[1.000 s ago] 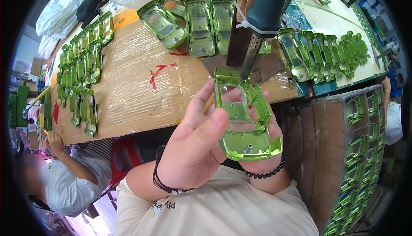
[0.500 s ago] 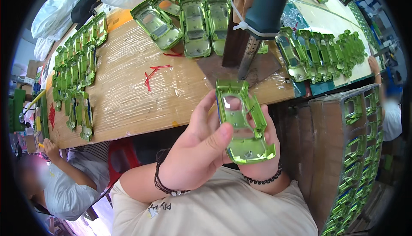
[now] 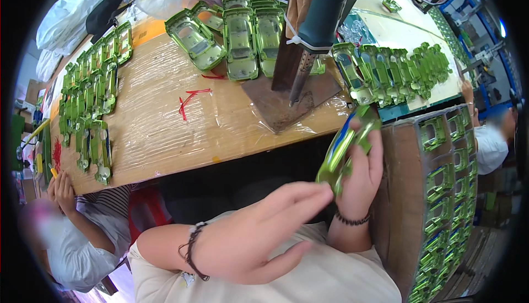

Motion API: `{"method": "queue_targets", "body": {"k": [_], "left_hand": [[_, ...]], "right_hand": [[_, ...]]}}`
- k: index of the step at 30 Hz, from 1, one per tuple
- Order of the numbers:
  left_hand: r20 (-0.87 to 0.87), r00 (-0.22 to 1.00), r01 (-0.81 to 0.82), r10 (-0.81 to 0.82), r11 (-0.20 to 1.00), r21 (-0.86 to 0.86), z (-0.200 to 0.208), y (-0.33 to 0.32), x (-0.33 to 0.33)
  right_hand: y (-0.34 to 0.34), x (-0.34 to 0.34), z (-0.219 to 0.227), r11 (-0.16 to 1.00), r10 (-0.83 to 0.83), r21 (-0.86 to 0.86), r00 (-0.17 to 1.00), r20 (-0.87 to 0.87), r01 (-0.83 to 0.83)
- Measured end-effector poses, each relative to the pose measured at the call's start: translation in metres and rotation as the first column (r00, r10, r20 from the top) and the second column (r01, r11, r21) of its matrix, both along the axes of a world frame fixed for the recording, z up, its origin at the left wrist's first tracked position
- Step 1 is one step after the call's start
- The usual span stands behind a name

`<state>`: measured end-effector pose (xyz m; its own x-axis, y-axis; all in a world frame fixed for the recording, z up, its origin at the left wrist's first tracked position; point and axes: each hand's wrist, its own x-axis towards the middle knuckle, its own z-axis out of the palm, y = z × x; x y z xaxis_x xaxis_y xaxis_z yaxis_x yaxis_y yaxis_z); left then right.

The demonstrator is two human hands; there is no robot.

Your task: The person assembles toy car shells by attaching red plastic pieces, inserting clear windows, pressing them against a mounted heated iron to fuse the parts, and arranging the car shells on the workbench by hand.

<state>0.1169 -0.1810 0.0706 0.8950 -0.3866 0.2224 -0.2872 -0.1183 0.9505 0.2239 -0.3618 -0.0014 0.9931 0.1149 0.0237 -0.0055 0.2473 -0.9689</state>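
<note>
My right hand [image 3: 361, 173] grips a shiny green toy car body [image 3: 337, 157], tilted on its side past the table's front edge. My left hand [image 3: 270, 231] has its fingers stretched out, with the thumb apart. Its fingertips reach the lower end of the car body; whether they touch it I cannot tell. Beyond the hands, a dark teal hot-air tool [image 3: 325, 19] hangs nose down, bound with white zip ties. Its metal nozzle [image 3: 302, 77] points at a brown metal base plate [image 3: 292, 110].
More green car bodies [image 3: 239, 44] lie at the back, in rows at the left [image 3: 99, 88] and right [image 3: 391, 71]. Red strips [image 3: 190, 102] lie on the film-covered table [image 3: 149, 132]. A cardboard box [image 3: 405, 193] of car bodies stands at the right. A co-worker's hand [image 3: 63, 193] is at the left.
The car body has turned onto its side and moved right, away from below the nozzle. My left hand has let go and straightened its fingers. The view has shifted slightly.
</note>
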Motion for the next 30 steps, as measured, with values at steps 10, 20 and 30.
{"method": "queue_targets", "body": {"k": [10, 20, 30], "left_hand": [[0.764, 0.613, -0.423, -0.201, 0.732, 0.533, 0.072, 0.056, -0.084], [0.827, 0.313, -0.885, -0.467, 0.172, 0.432, 0.065, 0.087, -0.115], [0.814, -0.081, -0.941, -0.575, 0.314, 0.128, 0.101, 0.093, -0.092]], "right_hand": [[0.008, 0.095, -0.003, 0.656, 0.102, -0.645, 0.801, 0.59, 0.391], [0.022, 0.118, -0.016, 0.493, 0.206, -0.774, 0.811, 0.548, 0.397], [0.016, 0.13, -0.028, 0.303, 0.071, -0.842, 0.871, 0.486, 0.446]]}}
